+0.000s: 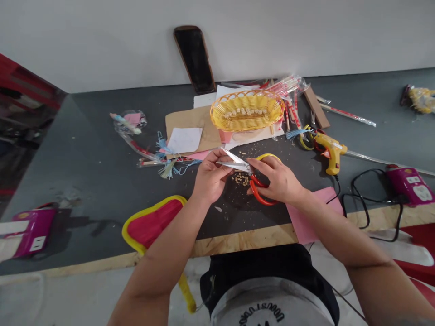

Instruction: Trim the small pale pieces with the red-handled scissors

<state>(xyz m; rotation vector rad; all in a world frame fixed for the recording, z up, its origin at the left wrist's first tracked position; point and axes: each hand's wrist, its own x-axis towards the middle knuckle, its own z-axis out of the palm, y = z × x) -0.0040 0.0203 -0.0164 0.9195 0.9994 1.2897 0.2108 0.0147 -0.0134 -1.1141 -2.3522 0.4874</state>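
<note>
My right hand [282,181] grips scissors [248,168] with one red and one yellow handle loop. Their blades are spread apart and point left, toward the fingertips of my left hand [211,177]. That hand is closed in a pinch beside the blades; whatever it holds is too small or hidden to make out. Under the scissors, a little pile of small tan pieces [241,179] lies on the dark grey table [98,181]. Behind both hands stands a yellow woven basket [220,122] with a row of small beige pieces [246,111] inside.
A phone [195,59] leans on the wall. Right of the basket lie a yellow glue gun [331,151], a wooden block [316,107] and wrapped sticks [350,115]. Pink paper [312,213] and a red, yellow-edged piece [154,219] lie at the front edge. Purple boxes [409,185] sit at both sides.
</note>
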